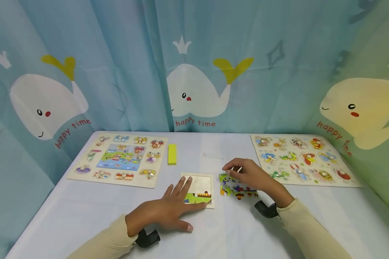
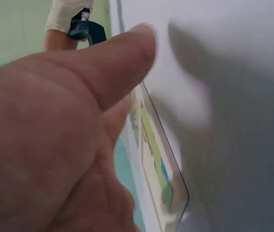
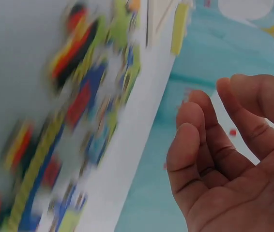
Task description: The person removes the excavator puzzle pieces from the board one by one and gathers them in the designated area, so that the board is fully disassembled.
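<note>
My left hand (image 1: pixel 168 212) rests with spread, straight fingers on a small wooden jigsaw tray (image 1: pixel 213 187). Green and red fitted jigsaw pieces (image 1: pixel 197 199) show along the tray's lower part, and the fingers cover its left side. In the left wrist view, the thumb hides much of that tray (image 2: pixel 175 193). Just right of the tray lies a cluster of loose, colourful jigsaw pieces (image 1: pixel 223 178). Over these pieces hovers my right hand (image 1: pixel 251 175), its fingers loosely bent. The right wrist view shows the thumb and forefinger tips close together, with no piece visible between them.
A vehicle peg puzzle board (image 1: pixel 159 172) lies at the back left, and an insect peg puzzle board (image 1: pixel 256 144) at the back right. Behind the tray is a yellow block (image 1: pixel 172 154). A blue whale-print curtain (image 1: pixel 133 72) stands behind the white table (image 1: pixel 201 237).
</note>
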